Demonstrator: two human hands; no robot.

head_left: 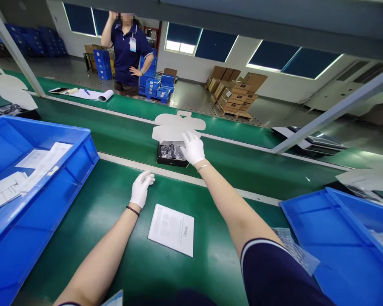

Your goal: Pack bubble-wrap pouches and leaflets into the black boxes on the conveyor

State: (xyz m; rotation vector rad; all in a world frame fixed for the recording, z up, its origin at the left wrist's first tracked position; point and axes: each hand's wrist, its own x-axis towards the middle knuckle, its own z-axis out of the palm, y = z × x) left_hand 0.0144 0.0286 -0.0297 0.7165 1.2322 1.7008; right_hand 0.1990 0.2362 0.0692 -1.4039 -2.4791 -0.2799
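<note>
My right hand (pixel 193 148), in a white glove, reaches to the right side of a small black box (pixel 172 161) on the green belt. Its fingers are spread at the raised white lid (pixel 175 127); whether they press on it I cannot tell. Inside the box lie dark items in shiny plastic wrap (pixel 170 151). My left hand (pixel 141 188), also gloved, rests over the green work surface nearer to me, fingers loosely extended with nothing visible in them. Close to it lies a white printed booklet (pixel 172 229), flat and apart from both hands.
A blue bin (pixel 60 187) with white papers stands at left; another blue bin (pixel 325 238) is at right, bubble wrap (pixel 298 250) beside it. More open boxes sit on the belt at both sides. A person (pixel 127 55) stands across the line near a clipboard (pixel 92 94).
</note>
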